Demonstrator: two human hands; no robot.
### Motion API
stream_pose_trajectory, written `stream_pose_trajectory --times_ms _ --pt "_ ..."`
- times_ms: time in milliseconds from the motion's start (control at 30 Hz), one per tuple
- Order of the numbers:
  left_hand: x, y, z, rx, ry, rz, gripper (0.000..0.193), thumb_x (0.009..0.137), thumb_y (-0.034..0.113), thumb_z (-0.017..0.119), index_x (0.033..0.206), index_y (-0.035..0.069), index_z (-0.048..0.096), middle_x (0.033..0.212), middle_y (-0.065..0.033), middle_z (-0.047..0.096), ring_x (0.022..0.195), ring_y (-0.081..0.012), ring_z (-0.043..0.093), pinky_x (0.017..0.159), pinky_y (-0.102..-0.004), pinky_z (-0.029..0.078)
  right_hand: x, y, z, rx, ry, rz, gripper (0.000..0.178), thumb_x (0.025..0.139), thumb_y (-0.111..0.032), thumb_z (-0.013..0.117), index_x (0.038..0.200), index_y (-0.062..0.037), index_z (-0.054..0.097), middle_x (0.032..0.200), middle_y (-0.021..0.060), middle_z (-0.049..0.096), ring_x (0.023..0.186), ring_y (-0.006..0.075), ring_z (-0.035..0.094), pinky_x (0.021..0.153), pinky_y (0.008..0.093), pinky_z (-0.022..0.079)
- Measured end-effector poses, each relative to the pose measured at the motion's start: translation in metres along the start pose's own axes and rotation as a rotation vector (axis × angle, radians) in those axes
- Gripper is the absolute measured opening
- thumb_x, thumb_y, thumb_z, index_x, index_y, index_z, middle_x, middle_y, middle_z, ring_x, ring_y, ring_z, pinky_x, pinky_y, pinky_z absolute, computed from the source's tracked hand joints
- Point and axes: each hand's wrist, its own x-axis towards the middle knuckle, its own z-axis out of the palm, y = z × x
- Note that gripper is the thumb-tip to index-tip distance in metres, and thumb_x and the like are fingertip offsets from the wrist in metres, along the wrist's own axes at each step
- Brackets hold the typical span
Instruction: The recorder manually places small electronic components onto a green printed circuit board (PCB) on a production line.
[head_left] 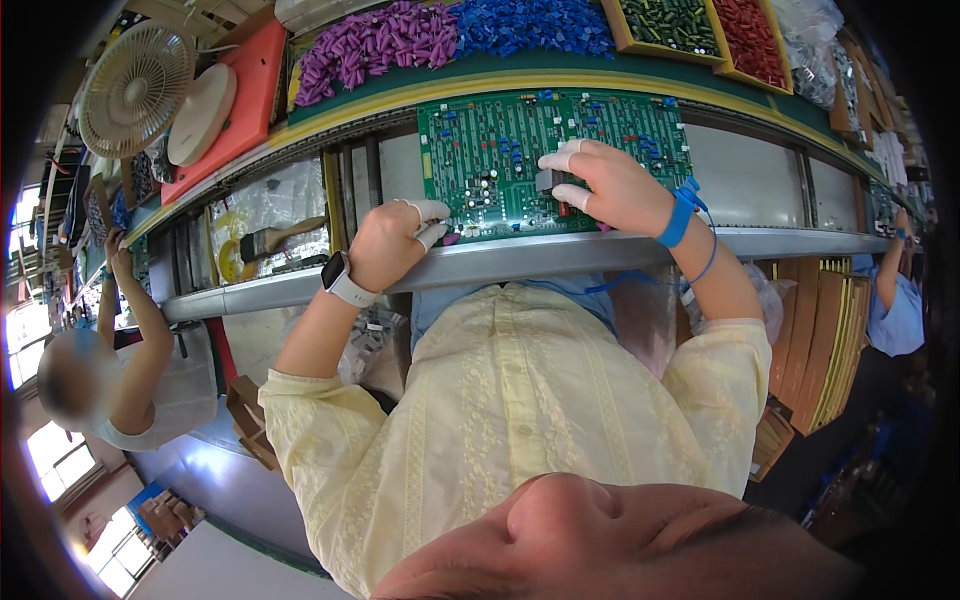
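Your right hand (610, 185), with white finger cots on thumb and forefinger, sits over the middle of the large green printed circuit board (500, 150) in the upper centre of the frame, and its fingers are clamped on a small dark grey block component (547, 181) that rests against the board's surface, just left of your fingertips. Your left hand (390, 245), wearing a white wristwatch (345, 283), is curled loosely closed at the board's lower left corner, touching its edge; whether it holds anything you cannot tell. A blue wrist strap (680, 217) circles your right wrist. The board lies on a grey metal conveyor rail (560, 252) running across the frame. Above it, along the top edge, a heap of purple parts (370, 45) lies beside a heap of blue parts (530, 25); further right, yellow-rimmed trays hold dark green parts (672, 20) and red parts (750, 35). In the upper left stand a white desk fan (135, 88) and an orange tray (250, 100). A paintbrush (275, 240) lies under the rail at left.
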Motion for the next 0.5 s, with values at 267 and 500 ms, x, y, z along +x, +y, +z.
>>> stream_pose_trajectory --times_ms 267,500 --pt "-0.001 -0.005 0.004 0.105 0.032 0.216 0.016 0.071 0.006 0.067 0.087 0.004 0.064 0.083 -0.0117 0.064 0.075 -0.0283 0.061 0.069 -0.0345 0.049 0.018 -0.004 0.007 -0.146 -0.097 -0.025 0.03 0.077 -0.018 0.061 0.103 -0.0024 0.059 0.095 0.0138 0.059 0.093 0.0305 0.054 0.083 0.0386 0.042" --pt "-0.002 -0.005 0.004 0.175 -0.007 0.223 0.015 0.071 0.008 0.066 0.085 0.005 0.063 0.082 -0.0103 0.064 0.073 -0.0278 0.06 0.067 -0.0355 0.049 0.022 -0.002 0.011 -0.201 -0.11 -0.037 0.029 0.076 -0.018 0.062 0.101 -0.0027 0.059 0.095 0.0137 0.06 0.092 0.0303 0.055 0.082 0.0391 0.043"
